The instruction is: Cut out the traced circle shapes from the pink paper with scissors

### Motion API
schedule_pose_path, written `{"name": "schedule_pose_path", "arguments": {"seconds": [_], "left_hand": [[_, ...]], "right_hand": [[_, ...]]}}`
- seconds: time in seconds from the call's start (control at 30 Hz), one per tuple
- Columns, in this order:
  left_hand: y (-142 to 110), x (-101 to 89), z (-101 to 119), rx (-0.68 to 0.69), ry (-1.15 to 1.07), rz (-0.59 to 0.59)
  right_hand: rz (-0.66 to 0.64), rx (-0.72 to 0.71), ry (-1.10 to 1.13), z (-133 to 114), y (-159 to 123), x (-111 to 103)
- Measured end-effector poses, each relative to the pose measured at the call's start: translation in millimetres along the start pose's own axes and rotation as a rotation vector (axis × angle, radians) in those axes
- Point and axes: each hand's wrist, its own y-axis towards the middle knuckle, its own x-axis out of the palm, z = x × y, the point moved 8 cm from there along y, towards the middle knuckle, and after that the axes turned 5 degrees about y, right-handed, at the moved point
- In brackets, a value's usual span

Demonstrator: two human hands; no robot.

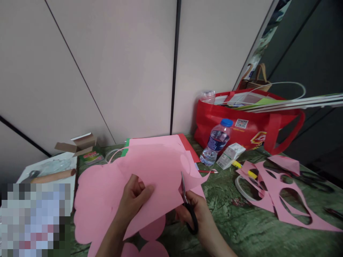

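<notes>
My left hand [136, 195] is closed on a sheet of pink paper [158, 178], thumb on top and fingers curled at its edge. My right hand [197, 210] grips black-handled scissors [190, 216], whose blades point away from me at the right part of the sheet. A curling strip of the paper hangs off to the right of the blades. Beneath the sheet lie scalloped pink paper shapes [91, 200] and pink paper circles [154, 249]. More pink, red and green sheets are stacked behind.
At the right lie cut pink scraps [272, 200], a roll of tape [241, 189] and dark scissors [316, 182]. Behind them stand a water bottle [217, 142], a small white box [230, 156] and a red bag [246, 125]. An opened carton [91, 151] sits back left.
</notes>
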Motion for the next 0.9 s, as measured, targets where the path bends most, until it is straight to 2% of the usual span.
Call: {"name": "schedule_pose_path", "arguments": {"seconds": [0.2,0.33,0.47,0.57,0.67,0.8,0.9], "left_hand": [[-1,-0.6,5,-0.009,-0.021,0.010],[1,-3.2,-2,-0.053,-0.061,0.010],[5,-6.1,-14,-0.115,-0.242,0.047],[4,-0.2,-20,-0.152,-0.402,0.036],[4,8.0,-18,-0.111,-0.457,-0.033],[12,8.9,-20,-0.013,-0.364,-0.085],[14,7.3,-24,0.003,-0.354,-0.059]], "right_hand": [[-0.003,-0.002,-0.023,1,-1,-1],[-0.023,-0.005,-0.013,6,0,0],[-0.044,-0.017,0.011,4,-1,2],[-0.066,-0.041,0.028,-2,-2,3],[-0.048,-0.058,0.046,-5,-1,1],[-0.006,-0.004,0.097,5,1,-1],[-0.012,-0.011,0.126,5,1,1]]}}
